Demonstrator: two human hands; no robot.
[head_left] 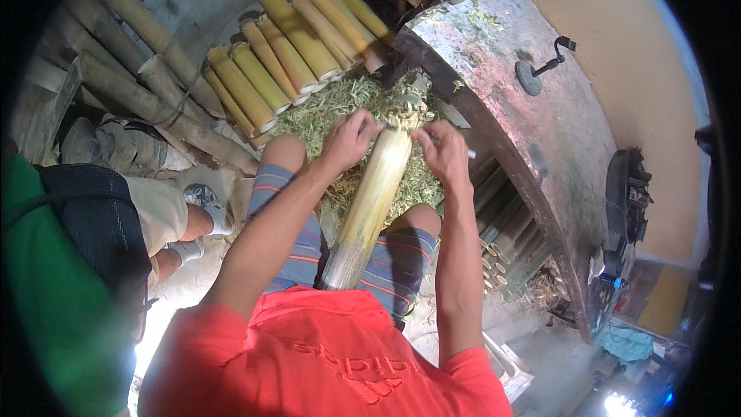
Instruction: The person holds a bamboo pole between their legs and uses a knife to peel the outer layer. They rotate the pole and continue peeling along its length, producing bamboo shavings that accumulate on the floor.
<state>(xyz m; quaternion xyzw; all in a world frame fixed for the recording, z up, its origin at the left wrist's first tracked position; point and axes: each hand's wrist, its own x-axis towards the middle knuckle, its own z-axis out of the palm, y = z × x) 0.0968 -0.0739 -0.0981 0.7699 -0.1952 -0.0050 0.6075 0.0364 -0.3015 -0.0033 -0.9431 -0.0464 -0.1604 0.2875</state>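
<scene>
I sit with a long pale-yellow bamboo pole [376, 185] in the centre of the frame, slanting from my lap up between my 2 thighs, over my blue-grey striped shorts [395, 264]. My left hand [351, 141] is just left of its upper part, my right hand [445, 153] just right of it, both with fingers curled; I cannot tell how tightly they are closed. A small pale stub [472, 154] juts out by my right hand, perhaps a handle's end, though I can't make out what it belongs to.

The pole should feel stiff and fairly light for its bulk, its wall hard but liable to split along the grain. Where it shows pale and bare I'd expect it slick, and being round it could roll under a push. The surest hold looks like the darker lower end, pinned by my thighs. Near the top, curled greenish-yellow shavings [407, 112] crowd the surface, so a grip there would likely slip, and fresh edges could leave splinters.

Beyond, in the upper middle, lie a loose heap of green-straw shavings [340, 102] and a row of yellow-green cut bamboo sections [301, 36].
</scene>
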